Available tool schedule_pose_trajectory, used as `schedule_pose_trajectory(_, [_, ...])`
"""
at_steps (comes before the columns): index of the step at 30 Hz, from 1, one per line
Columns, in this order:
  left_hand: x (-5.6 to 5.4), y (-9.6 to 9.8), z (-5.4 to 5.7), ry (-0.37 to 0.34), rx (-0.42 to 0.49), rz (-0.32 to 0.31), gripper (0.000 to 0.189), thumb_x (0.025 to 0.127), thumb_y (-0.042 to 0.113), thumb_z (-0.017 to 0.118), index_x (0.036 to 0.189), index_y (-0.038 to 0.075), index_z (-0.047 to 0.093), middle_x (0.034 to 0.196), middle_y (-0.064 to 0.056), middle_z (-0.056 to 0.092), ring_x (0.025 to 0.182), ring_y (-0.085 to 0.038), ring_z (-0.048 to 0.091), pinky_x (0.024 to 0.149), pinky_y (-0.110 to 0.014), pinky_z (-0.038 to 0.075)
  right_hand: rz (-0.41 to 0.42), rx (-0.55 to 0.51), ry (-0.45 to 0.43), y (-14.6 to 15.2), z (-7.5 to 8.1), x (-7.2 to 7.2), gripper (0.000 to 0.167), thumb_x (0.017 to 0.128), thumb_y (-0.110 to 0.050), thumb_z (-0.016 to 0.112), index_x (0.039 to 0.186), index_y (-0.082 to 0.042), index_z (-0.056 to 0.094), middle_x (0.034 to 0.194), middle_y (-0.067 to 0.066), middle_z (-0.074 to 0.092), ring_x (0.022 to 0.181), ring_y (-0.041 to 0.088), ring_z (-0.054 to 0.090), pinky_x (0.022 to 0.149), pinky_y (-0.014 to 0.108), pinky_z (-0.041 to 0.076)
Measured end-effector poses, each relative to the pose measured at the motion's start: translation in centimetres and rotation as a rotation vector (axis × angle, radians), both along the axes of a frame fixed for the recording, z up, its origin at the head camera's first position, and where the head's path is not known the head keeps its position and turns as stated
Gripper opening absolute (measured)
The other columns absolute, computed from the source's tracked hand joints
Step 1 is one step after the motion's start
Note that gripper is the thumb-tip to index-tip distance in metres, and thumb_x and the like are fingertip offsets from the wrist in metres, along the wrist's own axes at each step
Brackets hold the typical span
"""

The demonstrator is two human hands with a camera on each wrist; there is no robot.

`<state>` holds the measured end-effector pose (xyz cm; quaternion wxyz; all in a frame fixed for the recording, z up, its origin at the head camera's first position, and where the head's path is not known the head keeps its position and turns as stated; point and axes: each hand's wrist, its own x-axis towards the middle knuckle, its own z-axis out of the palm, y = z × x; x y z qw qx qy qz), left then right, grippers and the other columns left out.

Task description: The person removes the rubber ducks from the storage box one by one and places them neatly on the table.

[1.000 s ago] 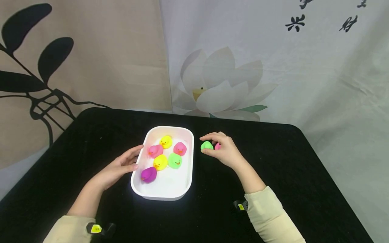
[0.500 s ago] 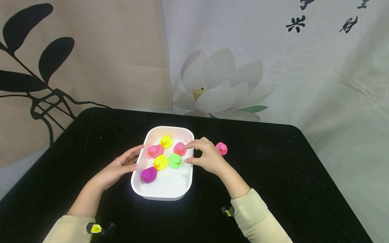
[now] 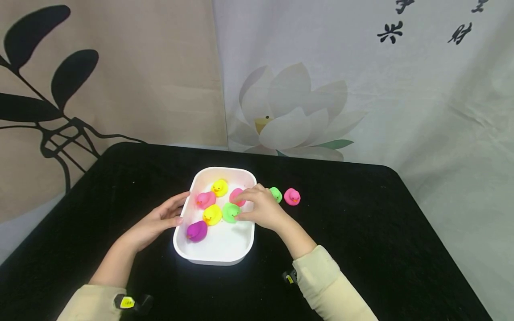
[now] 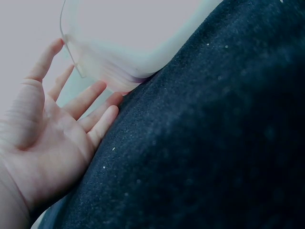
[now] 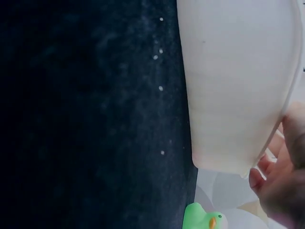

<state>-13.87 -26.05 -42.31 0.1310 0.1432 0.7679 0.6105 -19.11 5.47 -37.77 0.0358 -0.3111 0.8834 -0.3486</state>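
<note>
A white tray (image 3: pixel 225 247) with rubber ducks inside stands on the black-covered table. My left hand (image 3: pixel 162 219) is at its left side, fingers extended and tips at the wall; the left wrist view shows this hand (image 4: pixel 57 129) with its palm bare. My right hand (image 3: pixel 263 209) reaches over the tray's right rim. Its thumb and forefinger stand apart, the thumb at the green rubber duck (image 3: pixel 230 213) and the forefinger overlapping the pink rubber duck (image 3: pixel 234 195). In the right wrist view the hand (image 5: pixel 281 167) curves over the rim, and what lies beyond the wall is hidden.
Also in the tray are two yellow ducks (image 3: pixel 212 215), another pink duck (image 3: pixel 206 199) and a purple duck (image 3: pixel 196 231). Right of it, on the table, a second green duck (image 3: pixel 276 194) sits partly behind my right hand, beside a pink duck (image 3: pixel 292 196). A printed curtain (image 3: pixel 361 89) hangs behind.
My right hand has left the green duck on the table beside the pink one and moved left over the tray's rim to the ducks inside. My left hand has not moved.
</note>
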Motion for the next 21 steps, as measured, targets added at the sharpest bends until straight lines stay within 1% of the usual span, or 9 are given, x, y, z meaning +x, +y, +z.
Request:
schedule_pose_trajectory(5, [0.0,0.0,0.0,-0.002,-0.002,0.002,0.072,0.089,0.021,0.062,0.15,0.015,0.024,0.152,-0.014,0.026,0.13,-0.043,0.034,0.095,-0.055,0.043,-0.023,0.036,-0.039,-0.4,0.1,-0.1,0.045,0.072,-0.028,0.085,0.114,-0.021,0.071,0.11,-0.009,0.067,0.106,0.012,0.047,0.089,0.033,0.043])
schedule_pose_trajectory(7, [0.0,0.0,0.0,-0.004,-0.004,0.004,0.072,0.089,0.022,0.062,0.15,0.015,0.024,0.152,-0.014,0.026,0.13,-0.043,0.034,0.095,-0.055,0.043,-0.041,0.052,-0.062,-0.6,0.3,-0.1,0.045,0.071,-0.027,0.085,0.113,-0.021,0.071,0.109,-0.01,0.066,0.107,0.013,0.046,0.088,0.031,0.045])
schedule_pose_trajectory(14, [0.1,0.1,0.1,-0.011,-0.002,0.006,0.072,0.089,0.021,0.062,0.15,0.015,0.024,0.152,-0.014,0.026,0.13,-0.042,0.033,0.095,-0.055,0.042,-0.099,0.099,-0.148,-1.4,0.8,-0.1,0.041,0.07,-0.023,0.086,0.11,-0.023,0.073,0.104,-0.01,0.064,0.106,0.016,0.046,0.073,0.023,0.052])
schedule_pose_trajectory(21, [0.1,0.2,0.3,-0.006,-0.007,0.007,0.072,0.089,0.022,0.062,0.15,0.015,0.024,0.151,-0.014,0.026,0.13,-0.042,0.034,0.095,-0.055,0.042,-0.142,0.123,-0.224,-1.8,0.9,-0.1,0.04,0.069,-0.018,0.087,0.107,-0.024,0.074,0.109,-0.003,0.058,0.11,0.021,0.044,0.068,0.024,0.055])
